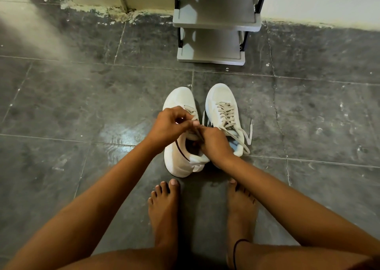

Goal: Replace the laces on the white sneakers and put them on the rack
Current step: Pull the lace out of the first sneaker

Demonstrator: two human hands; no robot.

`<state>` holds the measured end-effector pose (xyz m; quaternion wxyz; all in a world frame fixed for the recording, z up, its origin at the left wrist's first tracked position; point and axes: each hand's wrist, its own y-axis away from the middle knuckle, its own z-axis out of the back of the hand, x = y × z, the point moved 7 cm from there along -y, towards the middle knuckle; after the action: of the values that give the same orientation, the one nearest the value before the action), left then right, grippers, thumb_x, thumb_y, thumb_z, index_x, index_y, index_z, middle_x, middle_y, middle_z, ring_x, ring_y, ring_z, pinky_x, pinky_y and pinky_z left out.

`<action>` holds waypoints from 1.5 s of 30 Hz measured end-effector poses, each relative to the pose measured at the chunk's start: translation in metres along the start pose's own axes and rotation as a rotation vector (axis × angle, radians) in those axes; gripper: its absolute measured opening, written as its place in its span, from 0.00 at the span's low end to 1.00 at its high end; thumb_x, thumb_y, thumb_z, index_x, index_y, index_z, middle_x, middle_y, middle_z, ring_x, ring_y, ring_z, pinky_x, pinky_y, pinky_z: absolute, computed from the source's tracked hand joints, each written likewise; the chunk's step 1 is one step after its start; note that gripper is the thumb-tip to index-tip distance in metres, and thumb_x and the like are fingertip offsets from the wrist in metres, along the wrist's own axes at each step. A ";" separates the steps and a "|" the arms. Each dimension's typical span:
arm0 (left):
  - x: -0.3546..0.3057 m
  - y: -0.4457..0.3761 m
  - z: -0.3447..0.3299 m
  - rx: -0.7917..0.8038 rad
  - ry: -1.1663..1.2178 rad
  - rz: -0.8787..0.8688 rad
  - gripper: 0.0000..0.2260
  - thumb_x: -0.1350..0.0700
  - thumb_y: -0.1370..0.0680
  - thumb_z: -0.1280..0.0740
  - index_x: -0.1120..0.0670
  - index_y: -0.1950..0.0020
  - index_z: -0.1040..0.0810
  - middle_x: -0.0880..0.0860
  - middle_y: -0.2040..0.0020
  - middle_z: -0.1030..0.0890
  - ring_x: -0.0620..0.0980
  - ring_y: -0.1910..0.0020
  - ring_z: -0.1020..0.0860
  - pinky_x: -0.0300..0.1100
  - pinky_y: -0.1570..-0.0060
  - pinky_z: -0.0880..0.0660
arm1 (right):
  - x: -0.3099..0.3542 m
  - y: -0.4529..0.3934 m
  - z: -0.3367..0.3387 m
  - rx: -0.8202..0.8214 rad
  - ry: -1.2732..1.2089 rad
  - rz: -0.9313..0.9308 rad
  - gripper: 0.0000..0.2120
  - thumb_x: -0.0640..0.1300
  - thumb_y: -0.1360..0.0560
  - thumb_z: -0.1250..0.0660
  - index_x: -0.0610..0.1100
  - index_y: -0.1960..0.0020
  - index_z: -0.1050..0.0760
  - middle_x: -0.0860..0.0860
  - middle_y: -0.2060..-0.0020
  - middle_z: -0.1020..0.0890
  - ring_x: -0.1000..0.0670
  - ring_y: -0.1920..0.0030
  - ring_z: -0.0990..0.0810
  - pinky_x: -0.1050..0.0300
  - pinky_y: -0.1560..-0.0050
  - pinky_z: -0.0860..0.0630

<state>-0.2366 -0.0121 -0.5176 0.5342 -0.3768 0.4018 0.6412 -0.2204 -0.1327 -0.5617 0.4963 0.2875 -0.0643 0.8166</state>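
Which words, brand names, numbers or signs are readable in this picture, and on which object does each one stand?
None can be read.
Left sneaker: only a dark curved stripe on its side, no letters.
Right sneaker: no print visible.
Shoe rack: plain grey shelves, no label.

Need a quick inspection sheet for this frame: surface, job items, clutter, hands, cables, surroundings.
Surface: dark tiled floor, scuffed, pale specks.
Job's things: left sneaker being laced; right sneaker laced, lace ends loose on the floor; both stand in front of the grey rack, whose shelves in view hold nothing.
Clutter: nothing seen.
Hands: left hand and right hand both pinch the lace over the left sneaker.
Cables: nothing seen.
Surroundings: pale wall with chipped base; bare feet near the sneakers.
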 end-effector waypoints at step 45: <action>-0.002 0.007 -0.003 -0.027 -0.617 -0.089 0.06 0.56 0.23 0.33 0.59 0.52 0.21 0.54 0.50 0.22 0.52 0.56 0.23 0.48 0.56 0.24 | 0.004 -0.009 -0.021 -0.038 -0.107 -0.023 0.23 0.36 0.23 0.41 0.38 0.28 0.37 0.41 0.31 0.30 0.44 0.31 0.31 0.58 0.33 0.36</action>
<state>-0.2429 -0.0163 -0.5162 0.6535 -0.1887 0.1949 0.7066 -0.2225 -0.1167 -0.5783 0.5066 0.3221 -0.1029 0.7931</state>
